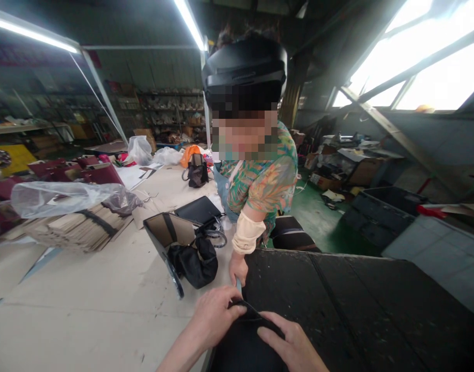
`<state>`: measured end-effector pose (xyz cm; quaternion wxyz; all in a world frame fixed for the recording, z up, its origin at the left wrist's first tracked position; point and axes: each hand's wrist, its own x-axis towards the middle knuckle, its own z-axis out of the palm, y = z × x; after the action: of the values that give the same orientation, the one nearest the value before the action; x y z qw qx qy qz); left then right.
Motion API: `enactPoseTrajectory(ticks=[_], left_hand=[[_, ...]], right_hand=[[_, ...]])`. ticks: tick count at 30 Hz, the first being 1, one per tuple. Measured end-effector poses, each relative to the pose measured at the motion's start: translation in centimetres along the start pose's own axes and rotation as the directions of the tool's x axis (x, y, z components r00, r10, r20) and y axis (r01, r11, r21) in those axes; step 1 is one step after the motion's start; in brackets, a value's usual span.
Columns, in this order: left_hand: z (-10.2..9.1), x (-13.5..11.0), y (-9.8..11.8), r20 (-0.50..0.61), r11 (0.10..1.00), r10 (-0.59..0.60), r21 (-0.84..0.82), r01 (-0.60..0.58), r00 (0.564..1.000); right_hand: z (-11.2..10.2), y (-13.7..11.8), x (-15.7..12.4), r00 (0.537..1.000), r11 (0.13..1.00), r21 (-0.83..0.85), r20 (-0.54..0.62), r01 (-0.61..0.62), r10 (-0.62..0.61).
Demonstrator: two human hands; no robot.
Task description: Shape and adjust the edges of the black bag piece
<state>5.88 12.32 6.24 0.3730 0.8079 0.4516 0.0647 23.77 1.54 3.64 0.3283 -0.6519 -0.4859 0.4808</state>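
Observation:
My left hand (215, 315) and my right hand (289, 343) are at the bottom centre, both on a black fabric piece (242, 343) lying on a large black sheet (337, 294). The left fingers curl and pinch the upper edge of the fabric. The right hand lies on top of it with its fingers pressed against the fold. Opposite me a co-worker in a floral top wears a black headset, and that person's hand (238, 267) holds a small pale blue tool at the fabric's far edge.
A pale worktable (85, 299) stretches to the left. On it stand a black bag with a tan card panel (182, 248), a stack of cards under clear plastic (72, 217) and maroon pieces. Black crates (380, 212) and cluttered boxes sit on the green floor to the right.

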Motion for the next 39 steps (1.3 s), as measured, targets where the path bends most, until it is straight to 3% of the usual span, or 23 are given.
enactPoseTrajectory(ticks=[5,8,10,12,14,15,19,22,24,27,29,31,34,39], left_hand=[[0.1,0.5,-0.4,-0.025,0.986,0.093,-0.134,-0.096,0.995],[0.3,1.1,-0.5,0.050,0.993,0.101,-0.069,-0.098,0.994],[0.5,1.5,-0.5,0.085,0.993,0.109,0.031,-0.112,0.990],[0.6,2.0,-0.4,0.094,0.986,0.119,0.103,-0.128,0.989],[0.5,2.5,-0.3,0.087,0.984,0.124,0.120,-0.133,0.989],[0.4,2.7,-0.3,0.084,0.985,0.122,0.115,-0.131,0.989],[-0.2,3.7,-0.2,0.094,0.995,0.083,0.043,-0.088,0.992],[-0.8,4.3,-0.5,0.134,0.998,0.061,-0.009,-0.060,0.989],[-1.2,4.5,-0.8,0.156,0.998,0.067,-0.024,-0.064,0.986],[-1.7,4.2,-1.2,0.190,0.994,0.107,-0.054,-0.099,0.976],[-1.8,3.9,-1.4,0.246,0.981,0.186,-0.097,-0.167,0.951],[-1.8,3.9,-1.4,0.304,0.963,0.267,-0.115,-0.243,0.915],[-1.6,4.4,-0.9,0.373,0.955,0.278,-0.005,-0.297,0.885],[-1.7,6.9,1.3,0.477,0.909,0.258,0.175,-0.379,0.840]], right_hand=[[-0.3,1.0,1.3,0.996,0.996,0.058,-0.066,0.067,-0.064],[-0.7,1.1,1.6,0.959,0.958,-0.226,-0.181,0.177,-0.220],[-0.9,0.5,1.4,0.887,0.776,-0.541,-0.112,0.324,-0.449],[-1.0,-0.5,1.1,0.779,0.509,-0.701,0.107,0.499,-0.618],[-0.6,-1.4,1.0,0.716,0.357,-0.726,0.262,0.588,-0.647],[-0.3,-1.7,1.1,0.722,0.342,-0.731,0.290,0.591,-0.628],[1.5,-1.8,1.7,0.874,0.467,-0.777,0.212,0.422,-0.438],[2.1,-2.0,2.0,0.929,0.571,-0.745,0.185,0.345,-0.320],[1.7,-2.5,2.0,0.927,0.645,-0.667,0.235,0.372,-0.292],[0.0,-3.1,1.9,0.880,0.775,-0.437,0.351,0.457,-0.321],[-1.1,-2.7,1.9,0.870,0.867,-0.247,0.365,0.434,-0.331],[-2.0,-1.8,2.1,0.900,0.937,-0.070,0.310,0.343,-0.307],[-2.7,0.0,2.6,0.929,0.944,0.187,0.205,0.272,-0.308],[-3.1,0.9,3.9,0.964,0.856,0.490,0.102,0.164,-0.244]])
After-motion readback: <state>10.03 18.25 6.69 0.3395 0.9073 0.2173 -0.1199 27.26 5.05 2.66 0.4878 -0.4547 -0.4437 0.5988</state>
